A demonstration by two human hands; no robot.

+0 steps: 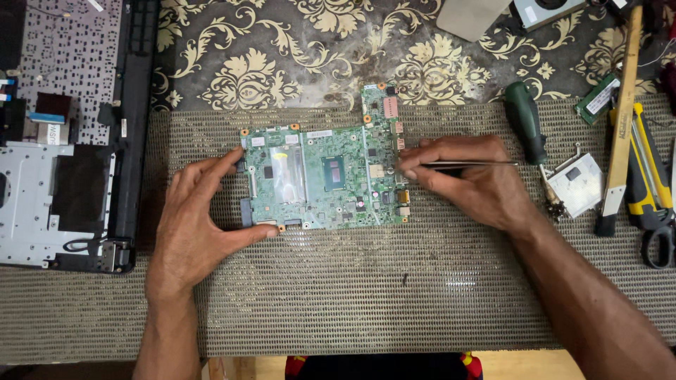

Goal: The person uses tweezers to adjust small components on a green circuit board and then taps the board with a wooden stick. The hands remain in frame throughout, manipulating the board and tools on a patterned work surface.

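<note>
A green laptop circuit board lies flat on a mesh mat on the tabletop. The left hand grips its left edge; the right hand pinches metal tweezers at its right edge. Best keep the board braced, tip movements small.

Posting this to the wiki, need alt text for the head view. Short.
A person's left hand steadies a green circuit board on a mesh mat while the right hand holds tweezers at its right edge. An opened laptop lies left, a screwdriver right.
</note>
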